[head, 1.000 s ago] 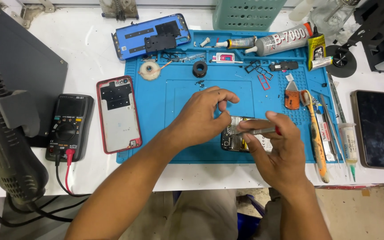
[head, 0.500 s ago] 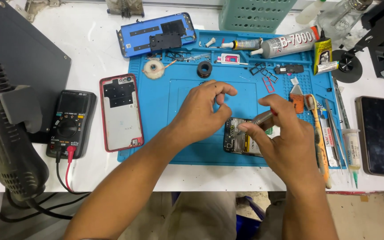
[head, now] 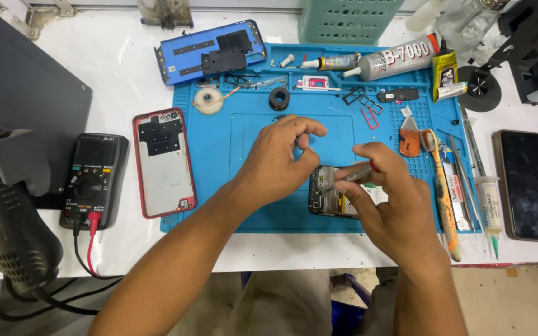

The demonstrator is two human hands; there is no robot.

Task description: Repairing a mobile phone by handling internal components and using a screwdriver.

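Observation:
An opened phone [head: 328, 194] with its insides showing lies on the blue work mat [head: 250, 205], near the mat's front edge. My right hand [head: 388, 200] grips a thin metal screwdriver [head: 357, 174] with its tip down on the phone's upper left part. My left hand [head: 281, 157] rests on the mat just left of the phone, thumb and forefinger pinched together; whether they hold a small part I cannot tell. Much of the phone is hidden under my right hand.
A red phone back cover [head: 163, 162] and a black multimeter [head: 93, 180] lie to the left. A blue back cover [head: 210, 50], glue tubes [head: 393, 59], a tape roll [head: 208, 99] sit at the rear. Tools [head: 446, 193] and a dark phone [head: 527, 183] lie to the right.
The screwdriver has tilted from lying nearly level to pointing down at the phone. My left hand has lifted slightly off the phone and pinched its fingers.

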